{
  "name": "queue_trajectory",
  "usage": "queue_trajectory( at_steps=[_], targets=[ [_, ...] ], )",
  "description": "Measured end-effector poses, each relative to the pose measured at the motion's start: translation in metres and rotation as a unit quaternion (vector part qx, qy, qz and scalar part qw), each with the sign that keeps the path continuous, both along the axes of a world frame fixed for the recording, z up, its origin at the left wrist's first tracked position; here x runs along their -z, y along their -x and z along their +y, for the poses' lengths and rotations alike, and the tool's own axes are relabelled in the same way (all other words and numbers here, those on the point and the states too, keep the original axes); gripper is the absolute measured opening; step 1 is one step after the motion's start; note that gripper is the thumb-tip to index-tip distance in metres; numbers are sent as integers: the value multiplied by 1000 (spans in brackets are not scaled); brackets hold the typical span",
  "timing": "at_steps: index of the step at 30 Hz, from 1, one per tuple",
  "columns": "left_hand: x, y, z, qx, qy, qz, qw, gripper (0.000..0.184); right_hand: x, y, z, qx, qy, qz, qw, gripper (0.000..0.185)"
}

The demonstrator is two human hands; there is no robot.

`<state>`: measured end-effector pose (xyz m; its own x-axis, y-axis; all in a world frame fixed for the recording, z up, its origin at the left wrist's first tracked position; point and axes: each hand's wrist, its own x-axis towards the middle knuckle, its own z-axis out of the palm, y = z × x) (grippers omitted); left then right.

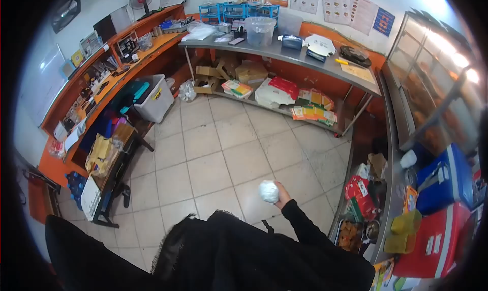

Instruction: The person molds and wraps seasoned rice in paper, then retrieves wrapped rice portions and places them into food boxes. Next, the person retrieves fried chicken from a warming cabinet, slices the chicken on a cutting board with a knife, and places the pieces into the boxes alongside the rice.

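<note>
My right hand (282, 195) is closed around a round white wrapped bundle (268, 191), held out in front of me above the tiled floor. The bundle is about fist-sized, with a crinkled paper-like or plastic-like surface, and what is inside cannot be seen. It hides most of my fingers. A black sleeve (301, 217) covers my right arm up to the wrist. Dark cloth (218, 255) fills the bottom of the view, and my left hand does not show.
A steel table (284, 54) runs along the back, with boxes and a clear tub (260, 31) on it. On the right are a heated display cabinet (432, 72), a blue cooler (447, 181) and a red cooler (432, 245). A bench (127, 151) stands left on the tiled floor (203, 164).
</note>
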<state>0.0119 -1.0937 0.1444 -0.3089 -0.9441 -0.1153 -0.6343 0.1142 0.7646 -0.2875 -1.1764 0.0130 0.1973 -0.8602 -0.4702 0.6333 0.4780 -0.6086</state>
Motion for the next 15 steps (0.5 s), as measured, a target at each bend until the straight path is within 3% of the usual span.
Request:
queue_trajectory(
  at_steps=[3, 6, 11, 15],
  targets=[
    [18, -8, -54, -13, -9, 6, 1000, 54, -20, -27, -66, -75, 20, 16, 997, 37],
    [39, -6, -117, -11, -20, 15, 1000, 54, -14, -37, -115, -69, 24, 25, 997, 38],
    [48, 2, -237, 31, -20, 23, 999, 54, 12, -25, -178, -10, -106, -54, 993, 39],
    [43, 33, -346, 105, -4, 27, 994, 54, 30, 23, -225, 70, -101, 6, 992, 39]
  ],
)
